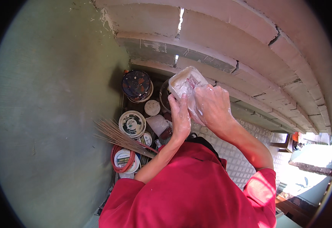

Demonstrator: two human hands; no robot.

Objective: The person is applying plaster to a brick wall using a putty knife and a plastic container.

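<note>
In front of my chest I hold a white, translucent rectangular plastic tub (175,90), tilted. White paste (182,80) coats its inside. My left hand (181,121) grips the tub's near side, thumb up along the wall. Over the right side of the tub is my right hand (214,106), its fingers curled down at the rim and partly hidden. A small pinkish piece shows by those fingertips in the paste; I cannot make out what it is. White smears cover both hands.
Left and below stand a dark-lidded bucket (136,84), a white-lidded bucket (132,124), a small white tub (152,108) and a coiled red hose (117,170). A bundle of thin sticks (120,136) lies across them. A green wall (55,114) borders the left; stepped pinkish slabs (219,34) rise ahead.
</note>
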